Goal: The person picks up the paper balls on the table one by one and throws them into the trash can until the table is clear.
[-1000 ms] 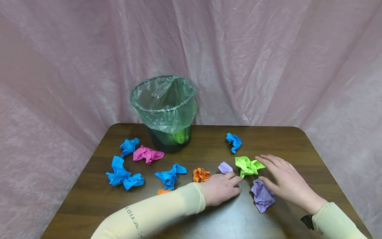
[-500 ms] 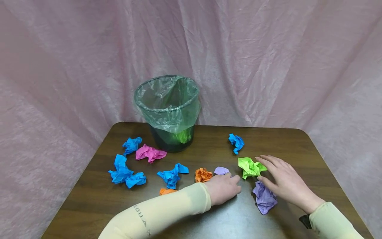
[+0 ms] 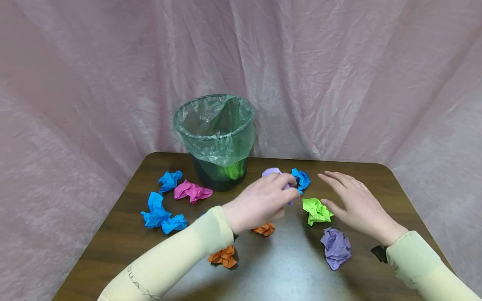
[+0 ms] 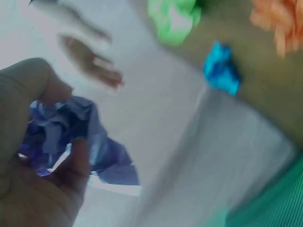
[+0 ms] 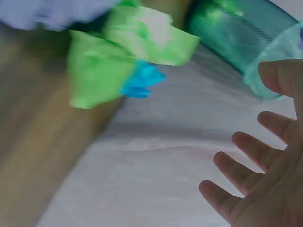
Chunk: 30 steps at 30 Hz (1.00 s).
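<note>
My left hand point(image 3: 261, 200) is raised above the table and pinches a crumpled piece of light purple paper point(image 4: 113, 161) between thumb and fingers. In the head view the hand covers part of that paper. My right hand point(image 3: 355, 205) hovers at the right with its fingers spread and nothing in them. Nearest to it lie a lime green crumpled paper point(image 3: 317, 211) and a darker purple crumpled paper point(image 3: 336, 248). A small blue crumpled paper point(image 3: 302, 179) lies just beyond the left hand's fingertips.
A mesh bin point(image 3: 222, 177) with a green plastic liner point(image 3: 214, 146) stands at the table's back. Several blue paper balls point(image 3: 155, 211) and a pink one point(image 3: 193, 191) lie left. Orange crumpled papers point(image 3: 224, 256) are near the left forearm. A pink curtain point(image 3: 339, 83) hangs behind.
My left hand has picked up the light purple paper from the table and lifted it away toward the back. My right hand has risen slightly and moved back, still with nothing in it.
</note>
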{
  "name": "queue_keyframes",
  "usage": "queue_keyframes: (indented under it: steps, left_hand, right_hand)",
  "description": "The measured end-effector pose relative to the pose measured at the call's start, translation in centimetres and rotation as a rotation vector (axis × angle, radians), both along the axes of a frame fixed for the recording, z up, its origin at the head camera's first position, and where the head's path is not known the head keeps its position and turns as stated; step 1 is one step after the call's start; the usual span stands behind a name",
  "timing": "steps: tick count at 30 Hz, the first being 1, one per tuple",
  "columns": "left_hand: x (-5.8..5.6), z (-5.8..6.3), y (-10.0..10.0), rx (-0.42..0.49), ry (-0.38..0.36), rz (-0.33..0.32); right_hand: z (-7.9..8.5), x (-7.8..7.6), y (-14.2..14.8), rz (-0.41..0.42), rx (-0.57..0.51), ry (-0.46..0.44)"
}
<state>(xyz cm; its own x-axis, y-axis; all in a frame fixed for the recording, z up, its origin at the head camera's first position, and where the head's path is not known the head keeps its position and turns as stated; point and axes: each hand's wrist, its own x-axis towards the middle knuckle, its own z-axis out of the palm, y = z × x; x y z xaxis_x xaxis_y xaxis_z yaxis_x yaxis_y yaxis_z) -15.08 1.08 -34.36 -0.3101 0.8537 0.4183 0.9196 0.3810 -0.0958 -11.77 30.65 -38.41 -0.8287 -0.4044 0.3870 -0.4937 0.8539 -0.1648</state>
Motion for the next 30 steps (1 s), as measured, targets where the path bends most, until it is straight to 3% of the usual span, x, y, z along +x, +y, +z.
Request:
queue_keyframes:
  steps: [5,8,11,15,20,25,30]
  left_hand:
    - [-2.5,4.4,-3.3,0.264,0.064,0.009]
    - [-4.0,6.3,-5.6,0.348,0.096,0.069]
    - [-5.3,7.6,-7.9,0.376,0.087,0.155]
    - [-7.1,8.8,-10.5,0.361,0.044,0.291]
    - [-9.3,9.6,-12.9,0.301,-0.074,0.439]
    - [-11.6,10.3,-14.2,0.208,-0.23,0.535]
    - [-13.1,10.6,-14.3,0.105,-0.373,0.585]
  right_hand:
    - [3.4,-2.6,-2.6,0.057,-0.015,0.031]
    - [5.4,-4.3,-4.6,0.088,-0.016,0.038]
    - [7.1,-6.0,-6.7,0.122,-0.012,0.048]
    - [9.1,-7.7,-9.1,0.157,-0.009,0.068]
    - [11.0,-9.4,-11.5,0.172,0.012,0.059]
    - [12.5,-11.1,-13.5,0.158,0.04,0.03]
    - [13.5,-12.4,-15.5,0.141,0.073,-0.025]
